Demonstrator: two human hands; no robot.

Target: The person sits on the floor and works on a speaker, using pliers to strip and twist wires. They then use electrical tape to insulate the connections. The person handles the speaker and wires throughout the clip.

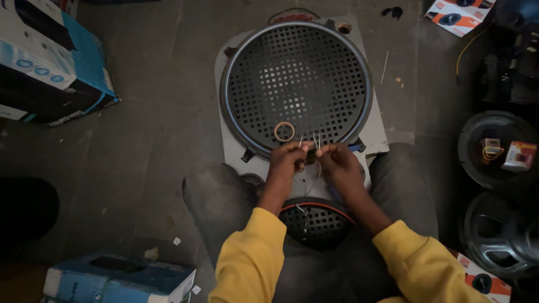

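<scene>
My left hand (287, 160) and my right hand (338, 163) meet over the near rim of a large round perforated speaker grille (264, 67). Both pinch thin pale wire ends (314, 141) that stick up between the fingertips. The grille sits in a grey panel (375, 132) lying flat on the floor. A small tan ring (284, 132) lies on the grille just beyond my left hand. A smaller round grille with a red rim (314, 221) shows between my knees, below the wrists. My sleeves are yellow.
A blue and white cardboard box (50, 62) lies at the left, another blue box (112, 278) at the lower left. Two loose black speakers (494, 148) (499, 233) sit at the right, the upper one holding small items. An orange and white carton (457, 14) is at the top right.
</scene>
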